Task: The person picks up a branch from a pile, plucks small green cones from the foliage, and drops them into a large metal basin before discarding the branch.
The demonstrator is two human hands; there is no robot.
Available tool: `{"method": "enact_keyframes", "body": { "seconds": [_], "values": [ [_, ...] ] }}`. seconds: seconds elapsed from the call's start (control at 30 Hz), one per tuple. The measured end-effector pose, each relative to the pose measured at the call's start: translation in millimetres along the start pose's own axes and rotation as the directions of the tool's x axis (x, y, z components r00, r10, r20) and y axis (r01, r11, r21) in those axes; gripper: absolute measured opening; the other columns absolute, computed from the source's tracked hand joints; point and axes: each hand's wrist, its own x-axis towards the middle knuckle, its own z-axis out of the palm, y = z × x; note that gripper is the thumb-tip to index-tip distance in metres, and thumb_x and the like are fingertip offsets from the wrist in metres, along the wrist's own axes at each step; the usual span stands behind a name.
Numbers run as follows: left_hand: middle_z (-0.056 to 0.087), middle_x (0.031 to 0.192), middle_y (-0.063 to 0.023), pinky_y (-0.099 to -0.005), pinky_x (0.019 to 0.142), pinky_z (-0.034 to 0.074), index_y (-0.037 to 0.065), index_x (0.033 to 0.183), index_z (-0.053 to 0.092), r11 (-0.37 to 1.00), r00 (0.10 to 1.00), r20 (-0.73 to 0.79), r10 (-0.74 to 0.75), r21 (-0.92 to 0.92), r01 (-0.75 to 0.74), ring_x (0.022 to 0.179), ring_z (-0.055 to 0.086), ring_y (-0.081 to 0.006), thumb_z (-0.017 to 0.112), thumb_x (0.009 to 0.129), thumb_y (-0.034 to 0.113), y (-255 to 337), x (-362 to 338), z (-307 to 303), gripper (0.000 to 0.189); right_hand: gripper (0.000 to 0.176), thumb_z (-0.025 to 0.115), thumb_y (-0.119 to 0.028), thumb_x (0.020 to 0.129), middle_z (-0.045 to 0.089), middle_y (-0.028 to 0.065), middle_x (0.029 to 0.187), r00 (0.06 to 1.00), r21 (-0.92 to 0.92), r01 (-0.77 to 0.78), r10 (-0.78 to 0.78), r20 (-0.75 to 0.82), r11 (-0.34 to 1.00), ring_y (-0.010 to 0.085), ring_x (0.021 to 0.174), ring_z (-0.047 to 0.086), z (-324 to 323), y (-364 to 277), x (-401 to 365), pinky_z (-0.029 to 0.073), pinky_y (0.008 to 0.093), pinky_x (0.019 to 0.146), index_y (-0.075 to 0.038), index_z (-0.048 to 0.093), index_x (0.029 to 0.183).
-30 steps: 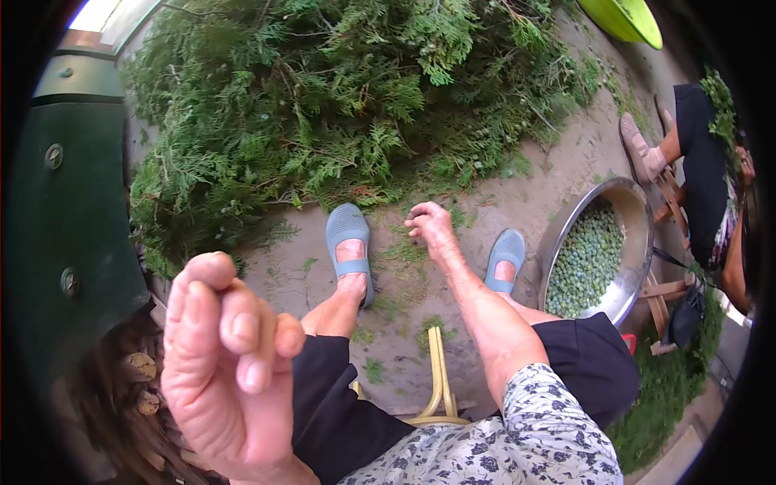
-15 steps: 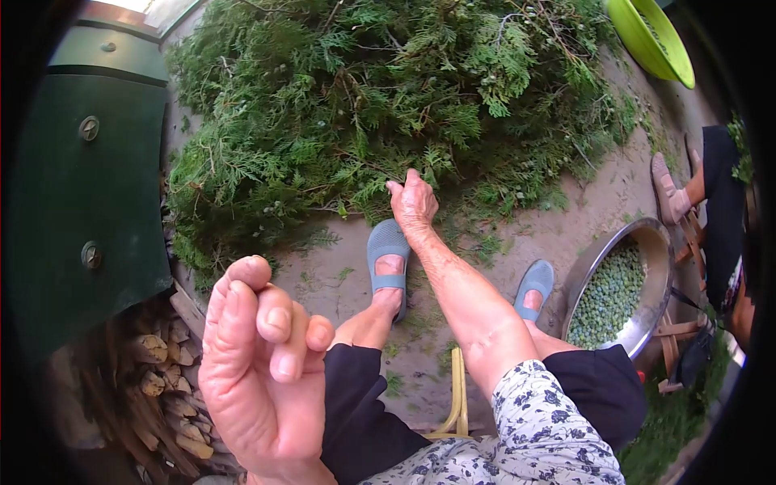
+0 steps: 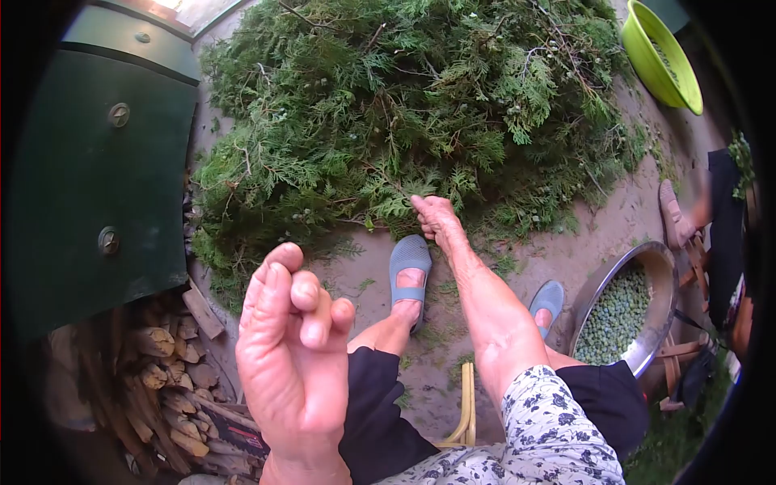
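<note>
My right hand [image 3: 436,218] reaches forward to the near edge of a big heap of cut evergreen branches [image 3: 372,105] with flat, scaly leaves. Its thumb and fingers are closed on the end of an evergreen twig [image 3: 394,184]. My left hand [image 3: 295,364] is raised close to the camera, palm toward me. Its fingers are curled in, with the thumb against the index finger, and nothing shows in the palm. To the right, a metal basin [image 3: 661,283] holds many small green cones [image 3: 614,319].
A lime-green basin [image 3: 659,61] tilts at the upper right. Split firewood [image 3: 174,380] is stacked at the lower left, below a dark green panel [image 3: 105,178]. Another person's foot [image 3: 677,214] is at the far right. My grey shoes [image 3: 411,257] stand on the dirt floor.
The whole view has shifted, with the scene now lower and further right. My right hand has turned and now pinches the twig. My left hand keeps its curled pose.
</note>
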Motion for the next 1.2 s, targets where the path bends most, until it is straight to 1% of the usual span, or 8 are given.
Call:
{"method": "enact_keyframes", "body": {
  "seconds": [0.1, 0.47, 0.67, 0.8, 0.87, 0.97, 1.17, 1.2],
  "values": [
    [0.054, 0.074, -0.0011, -0.0254, 0.064, 0.045, 0.003, 0.105, 0.055, 0.999, 0.999, 0.011, 0.044, -0.024, -0.044, 0.054, 0.045, -0.0069, 0.052, 0.091, 0.015, 4, 8, -5, 0.019, 0.025, 0.059, -0.027, 0.086, 0.037, -0.0067, 0.053, 0.98, -0.023, -0.02, 0.024, 0.196, 1.0, 0.0028, 0.04, 0.028, 9, -10, -24, 0.022, 0.02, 0.036, -0.012, 0.048, 0.071],
    [0.061, 0.091, -0.0004, -0.0266, 0.072, 0.048, 0.008, 0.103, 0.057, 0.999, 0.998, -0.057, 0.032, -0.011, -0.032, 0.081, 0.057, -0.0121, 0.06, 0.085, 0.013, -7, 15, -5, 0.019, 0.026, 0.062, -0.022, 0.086, 0.047, 0.0, 0.057, 0.944, 0.106, 0.325, -0.329, 0.026, 0.94, 0.0055, 0.039, 0.036, -22, -35, -219, 0.028, 0.0208, 0.035, -0.008, 0.046, 0.071],
    [0.056, 0.108, -0.0135, -0.0384, 0.096, 0.034, -0.001, 0.108, 0.053, 0.973, 0.972, 0.11, -0.205, 0.128, 0.191, 0.107, 0.049, -0.0276, 0.071, 0.077, 0.023, -49, 14, 21, 0.044, 0.026, 0.064, -0.023, 0.085, 0.043, -0.0027, 0.054, 0.878, 0.224, 0.474, -0.476, -0.047, 0.852, 0.0055, 0.04, 0.036, -20, -50, -325, 0.027, 0.0209, 0.035, -0.007, 0.049, 0.071],
    [0.06, 0.105, -0.0073, -0.0371, 0.099, 0.031, 0.001, 0.111, 0.054, 0.971, 0.853, 0.471, -0.225, 0.184, 0.155, 0.105, 0.051, -0.0187, 0.071, 0.076, 0.02, -54, -9, 44, 0.043, 0.029, 0.063, -0.023, 0.085, 0.041, -0.0018, 0.053, 0.883, 0.254, 0.457, -0.468, -0.015, 0.853, 0.0063, 0.04, 0.036, -24, -33, -370, 0.028, 0.0212, 0.035, -0.009, 0.044, 0.068],
    [0.061, 0.102, -0.0028, -0.0302, 0.088, 0.039, 0.005, 0.108, 0.057, 0.983, 0.823, 0.555, -0.116, 0.181, 0.017, 0.096, 0.054, -0.0131, 0.074, 0.073, 0.014, -54, -23, 51, 0.04, 0.031, 0.063, -0.022, 0.085, 0.04, -0.0017, 0.052, 0.902, 0.249, 0.418, -0.433, 0.007, 0.874, 0.0064, 0.04, 0.036, -26, -28, -382, 0.028, 0.0213, 0.035, -0.01, 0.041, 0.066],
    [0.062, 0.096, -0.0015, -0.0288, 0.08, 0.044, 0.006, 0.101, 0.06, 0.966, 0.805, 0.542, -0.239, 0.221, 0.138, 0.089, 0.057, -0.0132, 0.073, 0.071, 0.007, -57, -29, 50, 0.033, 0.029, 0.061, -0.022, 0.086, 0.039, -0.0021, 0.052, 0.922, 0.244, 0.361, -0.384, 0.053, 0.9, 0.0066, 0.04, 0.034, -32, -17, -386, 0.027, 0.0216, 0.035, -0.009, 0.045, 0.067],
    [0.063, 0.084, -0.0015, -0.0255, 0.055, 0.047, 0.007, 0.095, 0.061, 0.947, 0.819, 0.539, -0.195, 0.319, 0.015, 0.067, 0.058, -0.0113, 0.072, 0.071, 0.003, -69, -48, 63, 0.026, 0.02, 0.06, -0.02, 0.086, 0.044, -0.0006, 0.052, 0.978, 0.035, 0.201, -0.202, 0.049, 0.979, 0.0087, 0.041, 0.039, -63, -31, -400, 0.032, 0.0251, 0.038, -0.001, 0.06, 0.08],
    [0.063, 0.083, -0.0015, -0.0245, 0.052, 0.046, 0.007, 0.093, 0.061, 0.951, 0.824, 0.531, -0.198, 0.309, 0.029, 0.065, 0.058, -0.0111, 0.072, 0.07, 0.003, -71, -50, 65, 0.025, 0.018, 0.061, -0.019, 0.085, 0.048, 0.0015, 0.054, 0.894, -0.353, 0.404, -0.446, -0.044, 0.844, 0.01, 0.045, 0.043, -69, -36, -407, 0.036, 0.0263, 0.042, -0.001, 0.061, 0.082]
  ]
}}
